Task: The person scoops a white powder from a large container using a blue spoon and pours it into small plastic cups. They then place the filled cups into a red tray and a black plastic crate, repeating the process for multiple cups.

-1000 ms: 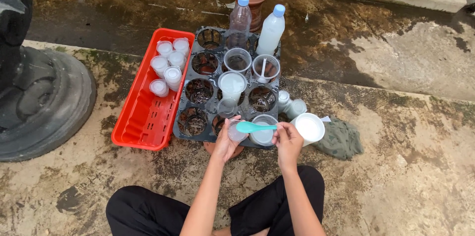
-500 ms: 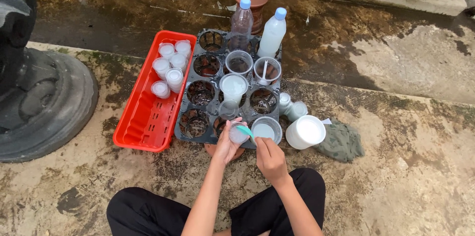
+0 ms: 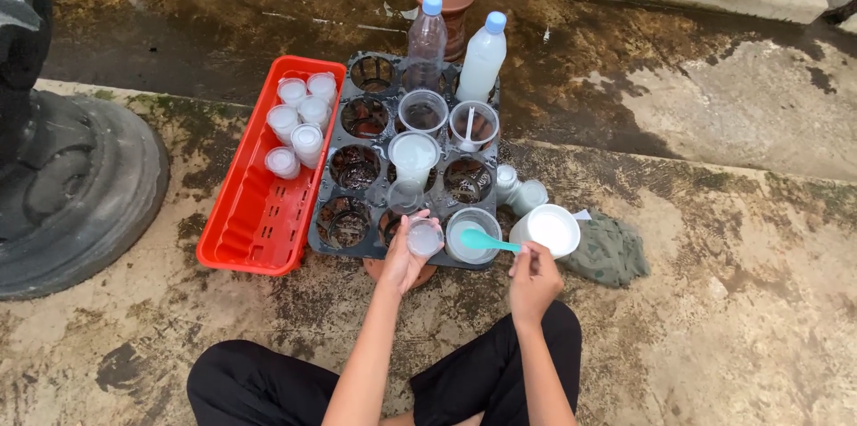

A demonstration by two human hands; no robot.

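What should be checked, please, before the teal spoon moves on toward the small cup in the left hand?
1. Small cup held in left hand: ok.
2. Cup roughly upright, mouth showing: ok.
3. Right hand has a grip on the teal spoon by its handle: ok.
4. Spoon bowl sits over the clear cup in the black tray: ok.
5. Spoon loaded: cannot tell.
6. White bowl beside the tray, upright: ok.
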